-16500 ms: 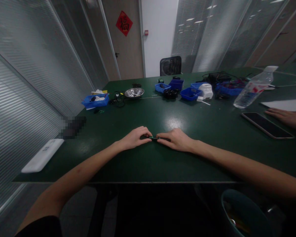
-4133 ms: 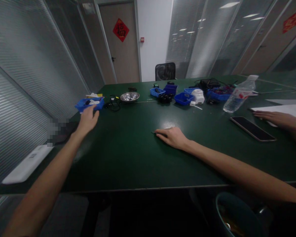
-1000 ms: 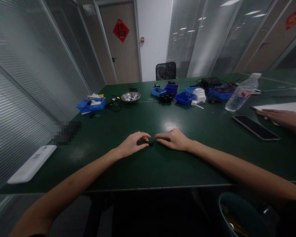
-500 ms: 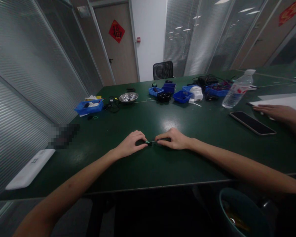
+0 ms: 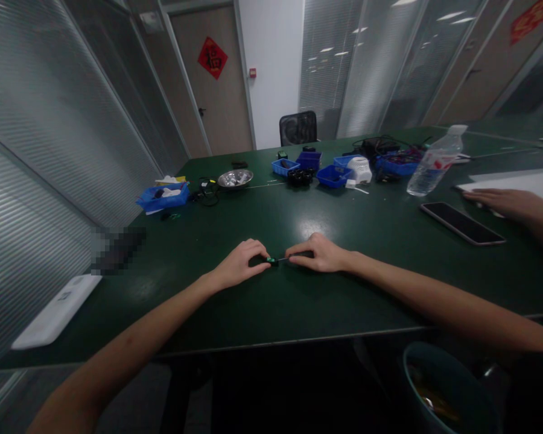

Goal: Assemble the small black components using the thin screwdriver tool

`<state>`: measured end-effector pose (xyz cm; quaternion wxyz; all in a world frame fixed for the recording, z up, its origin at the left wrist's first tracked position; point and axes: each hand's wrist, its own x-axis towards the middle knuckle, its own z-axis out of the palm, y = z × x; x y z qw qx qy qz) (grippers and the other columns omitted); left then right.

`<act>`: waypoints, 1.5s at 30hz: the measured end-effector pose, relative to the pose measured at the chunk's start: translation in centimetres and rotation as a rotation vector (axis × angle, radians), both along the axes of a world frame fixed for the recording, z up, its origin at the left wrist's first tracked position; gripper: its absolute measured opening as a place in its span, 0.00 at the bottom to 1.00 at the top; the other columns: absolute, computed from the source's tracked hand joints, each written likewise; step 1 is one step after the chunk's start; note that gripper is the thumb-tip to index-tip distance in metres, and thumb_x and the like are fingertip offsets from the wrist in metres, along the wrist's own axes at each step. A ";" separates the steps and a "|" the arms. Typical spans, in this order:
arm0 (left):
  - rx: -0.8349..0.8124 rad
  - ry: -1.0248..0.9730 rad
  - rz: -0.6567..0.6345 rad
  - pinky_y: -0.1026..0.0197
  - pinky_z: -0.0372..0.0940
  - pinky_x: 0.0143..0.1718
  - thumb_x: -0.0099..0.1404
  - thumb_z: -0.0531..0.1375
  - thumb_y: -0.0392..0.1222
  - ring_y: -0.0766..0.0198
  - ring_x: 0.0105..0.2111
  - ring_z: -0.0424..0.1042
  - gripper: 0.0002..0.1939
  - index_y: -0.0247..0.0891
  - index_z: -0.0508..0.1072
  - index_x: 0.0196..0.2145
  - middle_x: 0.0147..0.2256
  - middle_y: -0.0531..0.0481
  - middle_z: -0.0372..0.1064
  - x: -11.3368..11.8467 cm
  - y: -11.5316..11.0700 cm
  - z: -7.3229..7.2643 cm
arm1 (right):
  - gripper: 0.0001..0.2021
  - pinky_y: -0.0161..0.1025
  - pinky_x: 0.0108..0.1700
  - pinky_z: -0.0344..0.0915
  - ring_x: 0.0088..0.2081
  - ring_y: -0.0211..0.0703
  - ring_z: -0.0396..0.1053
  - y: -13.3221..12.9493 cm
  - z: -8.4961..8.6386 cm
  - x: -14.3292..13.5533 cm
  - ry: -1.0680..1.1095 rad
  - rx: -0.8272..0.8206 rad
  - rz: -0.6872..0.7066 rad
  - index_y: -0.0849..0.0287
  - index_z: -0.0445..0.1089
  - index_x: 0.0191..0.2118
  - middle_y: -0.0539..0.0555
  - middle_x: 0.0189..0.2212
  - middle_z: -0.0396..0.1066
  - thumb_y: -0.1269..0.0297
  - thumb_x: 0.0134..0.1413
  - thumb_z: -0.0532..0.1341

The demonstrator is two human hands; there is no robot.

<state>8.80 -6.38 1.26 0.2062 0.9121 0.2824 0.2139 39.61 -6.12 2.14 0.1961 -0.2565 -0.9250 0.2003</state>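
Note:
Between the thumb and fingers of my left hand (image 5: 243, 264) is a small black part with a green top (image 5: 272, 260), resting low on the dark green table (image 5: 253, 313). My right hand (image 5: 319, 253) pinches a thin screwdriver (image 5: 301, 255), its dark handle mostly covered by the fingers. The metal shaft points left, and its tip meets or nearly meets the right end of the small part; contact is too fine to make out.
Blue trays (image 5: 165, 196), a metal bowl (image 5: 235, 179) and cables line the far side. To the right are a water bottle (image 5: 438, 161), a phone (image 5: 462, 223) and another person's hand (image 5: 511, 202) on paper. A bin (image 5: 438, 386) stands below the table edge.
Both hands keep their grip and place. The view has shifted very slightly; the small part and the screwdriver stay lined up as before.

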 end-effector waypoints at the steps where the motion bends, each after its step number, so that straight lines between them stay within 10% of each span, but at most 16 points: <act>1: -0.001 0.001 0.000 0.50 0.64 0.53 0.76 0.61 0.47 0.55 0.49 0.70 0.09 0.41 0.77 0.47 0.47 0.46 0.73 0.0 0.0 0.0 | 0.22 0.36 0.31 0.58 0.24 0.36 0.67 0.0 0.0 0.0 0.003 -0.002 0.004 0.58 0.81 0.54 0.52 0.31 0.80 0.48 0.75 0.56; 45: -0.105 -0.026 0.053 0.51 0.65 0.54 0.76 0.59 0.53 0.54 0.49 0.69 0.14 0.41 0.78 0.45 0.46 0.45 0.72 0.3 0.7 -0.1 | 0.23 0.36 0.31 0.58 0.23 0.36 0.67 0.1 -0.4 -0.2 -0.009 0.043 -0.017 0.57 0.78 0.59 0.52 0.29 0.79 0.49 0.77 0.52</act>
